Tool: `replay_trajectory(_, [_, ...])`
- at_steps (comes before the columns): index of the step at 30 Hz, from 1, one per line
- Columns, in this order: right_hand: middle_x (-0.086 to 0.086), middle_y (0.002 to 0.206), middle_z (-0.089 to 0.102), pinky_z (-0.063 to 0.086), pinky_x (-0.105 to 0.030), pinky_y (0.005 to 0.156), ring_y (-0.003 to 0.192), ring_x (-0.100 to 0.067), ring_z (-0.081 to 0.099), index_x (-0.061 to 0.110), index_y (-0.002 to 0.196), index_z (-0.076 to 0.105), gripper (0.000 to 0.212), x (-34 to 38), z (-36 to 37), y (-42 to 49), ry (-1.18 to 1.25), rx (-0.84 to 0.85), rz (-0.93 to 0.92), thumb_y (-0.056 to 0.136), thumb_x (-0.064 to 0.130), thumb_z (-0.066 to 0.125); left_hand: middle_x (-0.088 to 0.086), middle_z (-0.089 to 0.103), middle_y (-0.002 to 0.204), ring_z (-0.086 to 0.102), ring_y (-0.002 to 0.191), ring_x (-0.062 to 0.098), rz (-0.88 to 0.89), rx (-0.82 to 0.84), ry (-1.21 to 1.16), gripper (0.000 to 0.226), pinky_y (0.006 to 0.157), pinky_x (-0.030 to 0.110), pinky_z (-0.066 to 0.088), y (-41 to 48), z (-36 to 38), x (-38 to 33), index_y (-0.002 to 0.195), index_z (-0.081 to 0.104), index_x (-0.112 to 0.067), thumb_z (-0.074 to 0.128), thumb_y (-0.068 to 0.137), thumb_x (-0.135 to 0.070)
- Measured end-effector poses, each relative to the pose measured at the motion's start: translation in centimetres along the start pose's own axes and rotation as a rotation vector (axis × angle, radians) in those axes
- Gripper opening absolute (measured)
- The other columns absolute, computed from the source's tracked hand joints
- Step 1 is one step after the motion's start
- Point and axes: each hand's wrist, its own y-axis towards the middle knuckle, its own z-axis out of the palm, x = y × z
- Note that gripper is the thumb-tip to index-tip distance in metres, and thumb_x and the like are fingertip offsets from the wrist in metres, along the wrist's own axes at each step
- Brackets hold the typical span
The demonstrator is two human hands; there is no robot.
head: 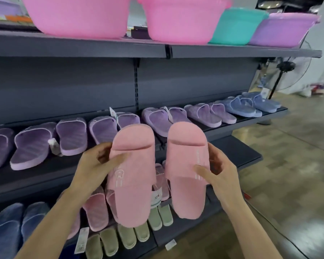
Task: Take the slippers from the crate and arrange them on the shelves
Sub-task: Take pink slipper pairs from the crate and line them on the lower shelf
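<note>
Gripped pink slippers, purple slippers behind

Purple slippers crowd twelve o'clock; bare shelf opens up at three o'clock; green slippers pack six o'clock.

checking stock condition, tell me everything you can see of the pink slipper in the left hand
The pink slipper is a one-piece slide of matte, foam-like material, with a wide strap bearing pale lettering. It is held toe up, top side to the camera, in front of the shelves. The left hand grips its strap edge, thumb across the front.
</note>
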Motion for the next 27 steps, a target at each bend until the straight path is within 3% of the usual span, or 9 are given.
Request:
replay_trajectory(10, [0.016,0.108,0.063,0.049,-0.011,0.070,0.092,0.004,0.061,0.035,0.115,0.052,0.058,-6.1,-14.0,6.8,-0.017,0.035,-0.016,0.074,-0.001,0.072,-0.025,0.069,0.072,0.062,0.066,-0.009,-0.045,-0.025,-0.063,0.029,0.061,0.006,0.047,3.0,17.0,-1.4,0.086,0.062,-0.028,0.073,0.075,-0.004])
replay_trajectory(16, [0.011,0.112,0.063,0.050,-0.012,0.073,0.094,0.003,0.061,0.029,0.121,0.052,0.060,-9.3,-21.8,10.6,-0.014,0.056,0.021,0.073,0.001,0.074,-0.017,0.072,0.083,0.065,0.072,-0.002,-0.096,-0.007,-0.052,0.031,0.066,0.012,0.052,4.0,25.9,-2.7,0.094,0.064,-0.026,0.072,0.076,-0.003])
replay_trajectory(20, [0.011,0.113,0.064,0.051,-0.014,0.074,0.096,0.000,0.061,0.029,0.123,0.053,0.062,-11.6,-24.3,12.1,-0.002,0.042,0.078,0.067,0.017,0.078,-0.014,0.072,0.090,0.066,0.081,0.001,-0.140,-0.001,-0.045,0.032,0.072,0.012,0.051,5.0,29.5,-1.9,0.099,0.066,-0.024,0.073,0.075,-0.003])
replay_trajectory(27, [0.010,0.111,0.066,0.054,-0.035,0.084,0.100,-0.012,0.063,0.037,0.116,0.055,0.065,-16.4,-26.4,15.2,-0.026,0.053,0.169,0.056,0.034,0.078,-0.007,0.071,0.095,0.066,0.085,0.003,-0.226,0.041,-0.049,0.035,0.070,0.011,0.049,7.9,34.8,1.6,0.107,0.066,-0.019,0.073,0.075,-0.005])
